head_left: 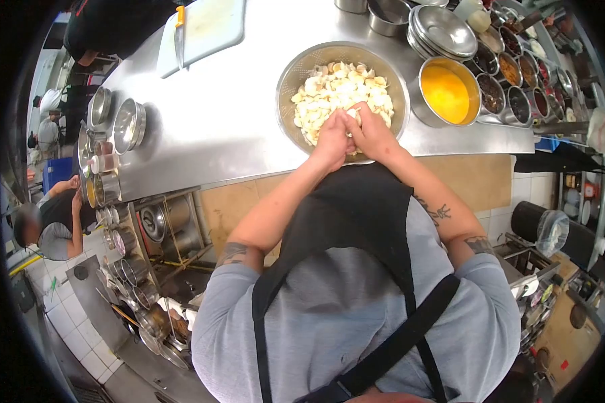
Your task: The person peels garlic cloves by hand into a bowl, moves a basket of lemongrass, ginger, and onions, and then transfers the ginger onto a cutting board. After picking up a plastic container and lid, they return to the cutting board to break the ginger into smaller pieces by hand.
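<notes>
Pale garlic cloves (pixel 329 91) heap up in a wide perforated metal colander (pixel 291 66) on the steel counter. Over the near part of the heap, my left hand (pixel 332 140) and my right hand (pixel 375 133) meet with fingers bent and closed. A whitish garlic clove (pixel 354 115) shows between their fingertips, pinched from both sides. My fingers partly cover it, and the cloves below are hidden by my hands.
A metal pot of orange-yellow liquid (pixel 445 93) stands right of the colander, with stacked metal bowls (pixel 450 32) behind. A knife (pixel 179 37) lies on a white cutting board (pixel 212 30). Another person (pixel 57 225) works at far left.
</notes>
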A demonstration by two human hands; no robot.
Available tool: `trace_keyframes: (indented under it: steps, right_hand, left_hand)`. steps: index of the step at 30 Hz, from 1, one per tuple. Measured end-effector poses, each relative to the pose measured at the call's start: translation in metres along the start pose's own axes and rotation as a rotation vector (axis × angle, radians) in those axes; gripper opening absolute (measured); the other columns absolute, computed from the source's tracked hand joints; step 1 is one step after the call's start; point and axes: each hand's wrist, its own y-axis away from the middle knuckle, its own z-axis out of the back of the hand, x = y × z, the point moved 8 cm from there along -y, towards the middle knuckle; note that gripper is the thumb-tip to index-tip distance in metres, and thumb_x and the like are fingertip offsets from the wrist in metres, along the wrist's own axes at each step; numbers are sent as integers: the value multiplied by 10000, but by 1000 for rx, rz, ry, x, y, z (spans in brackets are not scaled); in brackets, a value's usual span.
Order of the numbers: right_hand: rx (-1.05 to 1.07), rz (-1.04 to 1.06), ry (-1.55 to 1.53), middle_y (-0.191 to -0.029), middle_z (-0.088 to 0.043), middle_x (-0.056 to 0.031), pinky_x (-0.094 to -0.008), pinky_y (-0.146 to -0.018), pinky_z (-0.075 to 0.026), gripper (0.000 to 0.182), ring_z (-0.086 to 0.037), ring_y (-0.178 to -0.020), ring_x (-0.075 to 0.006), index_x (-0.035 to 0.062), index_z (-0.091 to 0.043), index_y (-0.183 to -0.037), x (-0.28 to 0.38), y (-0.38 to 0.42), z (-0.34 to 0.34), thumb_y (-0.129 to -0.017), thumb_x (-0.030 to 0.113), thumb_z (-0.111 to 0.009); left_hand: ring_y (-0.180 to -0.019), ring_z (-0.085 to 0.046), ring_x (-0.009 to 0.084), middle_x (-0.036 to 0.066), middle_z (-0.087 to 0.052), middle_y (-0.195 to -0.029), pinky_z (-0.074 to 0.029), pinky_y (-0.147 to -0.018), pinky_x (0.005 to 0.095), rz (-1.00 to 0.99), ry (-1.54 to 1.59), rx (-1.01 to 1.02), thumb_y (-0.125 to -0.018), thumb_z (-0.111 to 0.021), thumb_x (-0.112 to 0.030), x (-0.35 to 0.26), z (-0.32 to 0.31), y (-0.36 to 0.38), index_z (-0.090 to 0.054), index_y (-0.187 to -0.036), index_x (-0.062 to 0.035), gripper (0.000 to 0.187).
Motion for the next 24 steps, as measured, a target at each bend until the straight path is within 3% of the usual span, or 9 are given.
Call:
trace_keyframes:
  steps: [4, 7, 11, 17, 22, 24]
  right_hand:
    - [43, -38, 4, -886, -626, -304, -515, -749, -480, 281, -606, -858, -486, -1, -455, -1122, -5, 2, -2, -994, 249, -469]
    - [43, -8, -4, -899, -627, -298, -498, -752, -487, 247, -617, -860, -465, 7, -444, -1159, -4, 3, -2, -990, 187, -453]
    - [81, -26, -189, -869, -656, -253, -442, -728, -512, 223, -662, -818, -392, 15, -473, -1156, 1, 4, -2, -1009, 182, -456]
    - [54, -9, -256, -841, -681, -208, -386, -708, -524, 245, -688, -779, -314, 11, -504, -1119, 5, 1, -4, -1027, 237, -476]
    - [28, 4, -221, -869, -675, -184, -379, -717, -523, 258, -676, -773, -280, 12, -492, -1121, 0, 2, -7, -1031, 253, -476]
    - [54, -74, -323, -864, -661, -136, -348, -662, -512, 243, -653, -745, -222, 34, -494, -1123, -9, 1, -11, -1034, 260, -477]
  left_hand:
    - [-565, -371, 86, 12, -522, -876, -307, -484, 228, 11, -6, -59, -1082, -309, -365, -7, -5, 6, -475, -1203, -148, 299]
    - [-541, -356, 75, 0, -506, -816, -297, -471, 221, 19, 2, -38, -1078, -318, -381, -8, -4, 5, -485, -1148, -142, 300]
    - [-516, -342, 62, -17, -473, -745, -283, -454, 205, -30, -7, 4, -1074, -343, -381, -11, 0, 3, -509, -1068, -137, 296]
    - [-588, -420, 45, -25, -531, -802, -320, -461, 193, -86, -179, -27, -1063, -400, -352, -22, 3, 7, -555, -1029, -124, 277]
    - [-591, -445, 43, -18, -550, -815, -332, -461, 191, -55, -201, -58, -1058, -422, -342, -25, 4, 7, -564, -1080, -110, 273]
    - [-564, -414, 44, -16, -543, -803, -313, -456, 191, -79, -197, -57, -1058, -425, -333, -24, 6, 5, -558, -1087, -108, 262]
